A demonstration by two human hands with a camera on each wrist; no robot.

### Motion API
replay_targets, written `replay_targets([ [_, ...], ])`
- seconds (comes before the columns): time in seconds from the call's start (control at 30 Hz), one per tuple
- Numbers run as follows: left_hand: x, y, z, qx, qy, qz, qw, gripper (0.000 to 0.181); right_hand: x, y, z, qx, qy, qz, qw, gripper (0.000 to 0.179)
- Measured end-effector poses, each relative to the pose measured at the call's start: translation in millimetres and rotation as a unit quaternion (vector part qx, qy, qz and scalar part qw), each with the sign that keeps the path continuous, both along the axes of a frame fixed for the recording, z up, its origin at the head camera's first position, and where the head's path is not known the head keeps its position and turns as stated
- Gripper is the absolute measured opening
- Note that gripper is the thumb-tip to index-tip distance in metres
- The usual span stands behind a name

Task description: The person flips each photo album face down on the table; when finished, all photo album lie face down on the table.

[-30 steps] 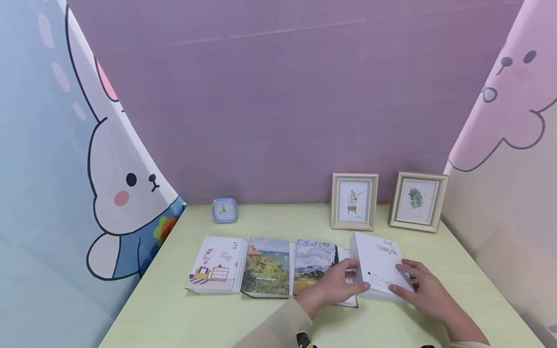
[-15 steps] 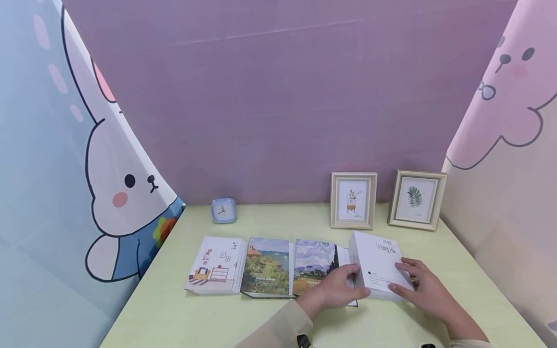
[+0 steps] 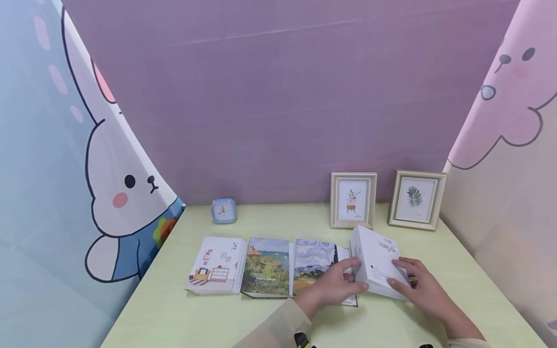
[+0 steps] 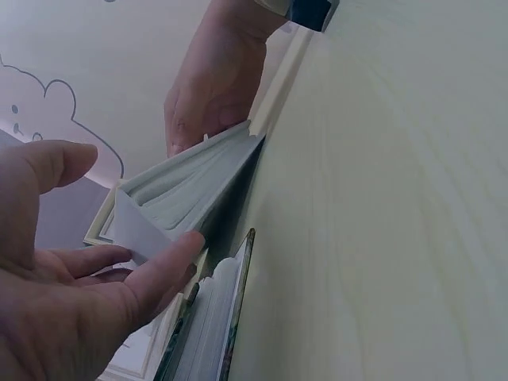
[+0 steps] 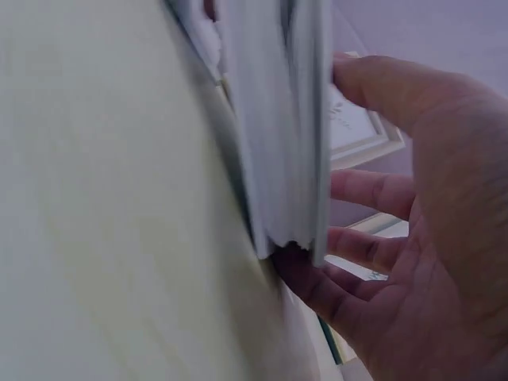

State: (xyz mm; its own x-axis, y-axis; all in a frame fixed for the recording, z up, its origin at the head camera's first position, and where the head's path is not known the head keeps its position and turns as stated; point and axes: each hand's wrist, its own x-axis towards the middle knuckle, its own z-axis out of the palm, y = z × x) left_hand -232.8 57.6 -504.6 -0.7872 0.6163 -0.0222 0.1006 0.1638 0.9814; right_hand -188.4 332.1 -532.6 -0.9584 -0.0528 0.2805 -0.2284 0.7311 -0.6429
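A thick white photo album (image 3: 379,263) with dark lettering on its cover lies tilted at the right of the row, its spine side raised. In the left wrist view a dark gap shows between its back cover and the table, and its page ends (image 4: 190,182) face the camera. My left hand (image 3: 332,285) holds the spine side, thumb by the near corner. My right hand (image 3: 428,292) grips the opposite edge, thumb over the cover. Beside my left hand lies an album with a painted landscape (image 3: 314,263), partly covered by that hand.
Further left lie a garden-and-sea photo album (image 3: 266,266) and a white album with a furniture drawing (image 3: 215,266). A blue clock (image 3: 224,211) and two picture frames (image 3: 332,200), (image 3: 393,200) stand at the back of the pale green table (image 3: 217,324).
The white album has tipped up and turned slightly clockwise, its far edge rising toward the picture frames. Both hands have kept their hold and shifted slightly with it.
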Motion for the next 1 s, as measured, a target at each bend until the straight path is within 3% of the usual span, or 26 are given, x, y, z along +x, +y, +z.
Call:
replay_targets([
  [0.13,-1.4,-0.6,0.0,0.023,0.002,0.004,0.9997,0.060,-0.3,-3,1.1,0.020,0.019,-0.002,0.9996,0.057],
  [0.27,-2.9,-1.0,1.3,0.019,0.012,0.017,0.9996,0.057,-0.3,-4,1.1,0.031,0.034,-0.003,0.9989,0.054],
  [0.7,-3.7,-2.8,7.9,0.015,0.058,0.030,0.9977,0.050,-0.9,-9,-0.3,-0.009,0.066,0.028,0.9974,0.048],
  [1.0,-3.8,-2.3,8.4,0.044,0.057,0.037,0.9967,0.048,-0.9,-18,1.0,-0.057,0.098,0.059,0.9918,0.048],
])
